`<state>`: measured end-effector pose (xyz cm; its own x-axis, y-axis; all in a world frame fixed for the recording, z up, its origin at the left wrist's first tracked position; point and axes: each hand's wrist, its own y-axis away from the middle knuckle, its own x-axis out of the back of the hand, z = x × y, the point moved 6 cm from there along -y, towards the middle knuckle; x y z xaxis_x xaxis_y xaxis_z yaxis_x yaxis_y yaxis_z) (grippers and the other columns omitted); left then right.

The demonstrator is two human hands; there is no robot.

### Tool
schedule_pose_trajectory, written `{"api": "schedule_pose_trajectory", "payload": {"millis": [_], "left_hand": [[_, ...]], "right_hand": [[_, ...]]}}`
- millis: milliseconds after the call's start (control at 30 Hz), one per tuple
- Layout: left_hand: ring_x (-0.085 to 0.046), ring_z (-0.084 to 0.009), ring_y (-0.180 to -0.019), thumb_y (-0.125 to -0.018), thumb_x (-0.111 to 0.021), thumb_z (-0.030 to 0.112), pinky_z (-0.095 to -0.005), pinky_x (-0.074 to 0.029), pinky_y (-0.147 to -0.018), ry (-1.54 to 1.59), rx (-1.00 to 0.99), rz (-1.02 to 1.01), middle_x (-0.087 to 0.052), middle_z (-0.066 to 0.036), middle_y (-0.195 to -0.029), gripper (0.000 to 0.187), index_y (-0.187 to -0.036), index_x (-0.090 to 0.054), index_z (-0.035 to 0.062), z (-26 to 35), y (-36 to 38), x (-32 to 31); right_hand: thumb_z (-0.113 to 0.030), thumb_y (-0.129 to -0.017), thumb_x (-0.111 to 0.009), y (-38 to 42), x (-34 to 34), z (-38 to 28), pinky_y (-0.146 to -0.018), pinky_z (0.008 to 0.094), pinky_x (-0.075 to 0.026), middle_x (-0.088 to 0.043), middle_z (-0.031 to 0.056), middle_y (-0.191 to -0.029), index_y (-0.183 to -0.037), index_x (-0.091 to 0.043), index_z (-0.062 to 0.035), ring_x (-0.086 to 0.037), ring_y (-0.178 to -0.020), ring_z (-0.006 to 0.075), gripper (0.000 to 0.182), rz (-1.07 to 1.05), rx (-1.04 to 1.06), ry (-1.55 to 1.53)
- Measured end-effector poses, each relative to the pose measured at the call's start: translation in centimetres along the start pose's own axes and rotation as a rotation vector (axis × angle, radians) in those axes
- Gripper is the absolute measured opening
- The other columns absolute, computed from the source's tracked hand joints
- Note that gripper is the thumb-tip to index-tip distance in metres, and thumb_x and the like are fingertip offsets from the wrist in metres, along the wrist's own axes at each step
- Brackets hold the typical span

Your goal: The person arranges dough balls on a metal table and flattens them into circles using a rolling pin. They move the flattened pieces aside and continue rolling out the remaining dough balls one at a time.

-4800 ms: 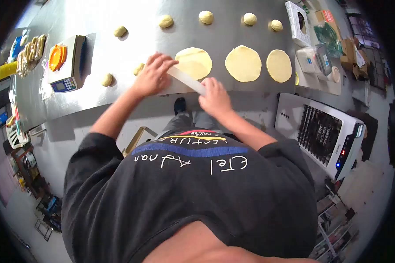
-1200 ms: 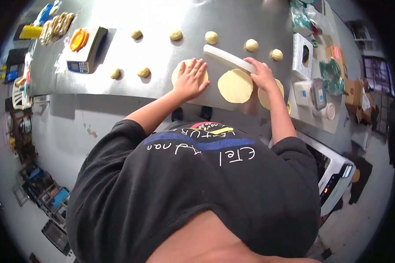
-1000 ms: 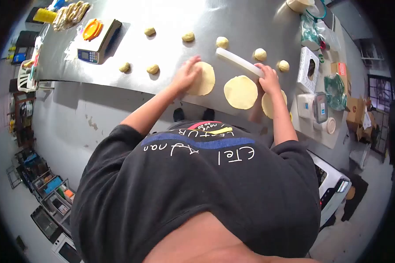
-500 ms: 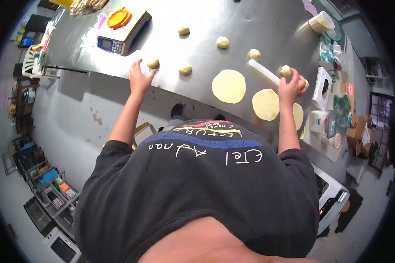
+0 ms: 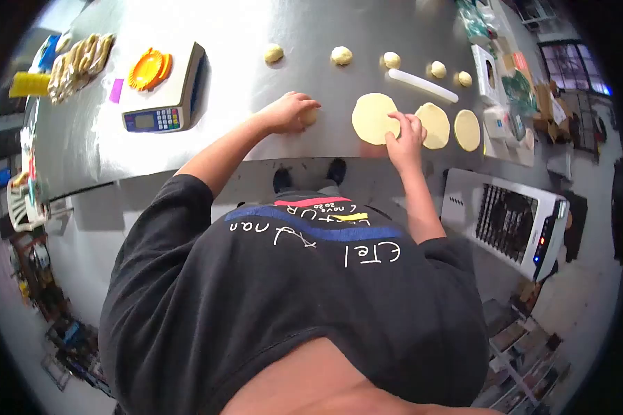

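Note:
My left hand is curled round a dough ball on the steel table, near its front edge; the fingers partly cover the ball. My right hand is at the right edge of a flat dough disc, thumb and fingers apart. Two more discs, a middle one and a right one, lie beside it. Behind them lies a white rolling pin. Farther back, dough balls sit in a row, among them one at the left end and one at the right end.
On the left, a scale bears orange moulds. Behind it are a bag of long pieces and a yellow object. Boxes and plastic containers line the right end. A white appliance stands below right.
The view has shifted. My left hand has moved right and closed round a dough ball. My right hand has left the dough ball at the right and moved left to the large disc.

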<state>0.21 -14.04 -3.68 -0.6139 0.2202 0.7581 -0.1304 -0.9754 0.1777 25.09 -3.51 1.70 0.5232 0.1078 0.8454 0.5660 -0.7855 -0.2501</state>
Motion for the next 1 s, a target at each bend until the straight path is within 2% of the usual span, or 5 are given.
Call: {"api": "schedule_pose_trajectory", "payload": {"millis": [200, 433, 567, 867, 1000], "left_hand": [[-0.047, -0.0334, -0.117, -0.064, -0.08, 0.016, -0.0419, -0.038, -0.102, 0.157, 0.011, 0.287, -0.053, -0.013, -0.122, 0.064, -0.123, -0.055, 0.0113, -0.1, 1.2, -0.7], [-0.049, -0.031, -0.117, -0.067, -0.078, 0.018, -0.0385, -0.04, -0.101, 0.144, -0.039, 0.295, -0.055, -0.013, -0.121, 0.057, -0.119, -0.058, 0.0061, -0.1, 1.6, 0.2], [-0.056, -0.0303, -0.107, -0.067, -0.079, 0.021, -0.0368, -0.045, -0.095, 0.303, 0.087, 0.159, -0.059, -0.014, -0.116, 0.06, -0.12, -0.057, 0.0048, 0.0, 1.2, 0.3], [-0.053, -0.0318, -0.109, -0.068, -0.079, 0.029, -0.04, -0.042, -0.097, 0.176, 0.109, 0.276, -0.058, -0.015, -0.116, 0.06, -0.118, -0.057, 0.0059, 0.1, 1.2, -0.9], [-0.051, -0.0335, -0.115, -0.077, -0.069, 0.036, -0.0419, -0.04, -0.099, 0.273, 0.209, 0.406, -0.055, -0.018, -0.122, 0.058, -0.121, -0.053, 0.0009, 1.1, -0.6, 0.2]], "right_hand": [[-0.007, -0.07, -0.062, 3.7, 2.5, 2.9, -0.1, 0.0414, -0.03, -0.05, 0.0107, -0.108, -0.11, -0.061, -0.018, -0.043, -0.108, 0.0295, 0.041, 0.025, -0.124, 0.034], [-0.007, -0.071, -0.061, 2.3, 1.3, 2.8, -0.101, 0.0421, -0.03, -0.049, 0.0116, -0.11, -0.112, -0.06, -0.0176, -0.042, -0.109, 0.0309, 0.042, -0.045, -0.182, 0.029], [-0.009, -0.072, -0.06, 0.1, 0.3, 1.8, -0.101, 0.0421, -0.031, -0.048, 0.0118, -0.114, -0.112, -0.06, -0.0181, -0.04, -0.111, 0.0324, 0.041, -0.113, -0.13, -0.006], [-0.012, -0.072, -0.06, -4.3, -2.3, -1.9, -0.101, 0.0434, -0.032, -0.047, 0.0122, -0.116, -0.112, -0.06, -0.0213, -0.038, -0.113, 0.0341, 0.041, -0.196, 0.022, -0.102], [-0.014, -0.072, -0.06, -6.4, -4.0, -6.2, -0.099, 0.0444, -0.034, -0.052, 0.0104, -0.112, -0.114, -0.058, -0.0195, -0.043, -0.11, 0.0332, 0.042, -0.166, 0.184, -0.232]]}}
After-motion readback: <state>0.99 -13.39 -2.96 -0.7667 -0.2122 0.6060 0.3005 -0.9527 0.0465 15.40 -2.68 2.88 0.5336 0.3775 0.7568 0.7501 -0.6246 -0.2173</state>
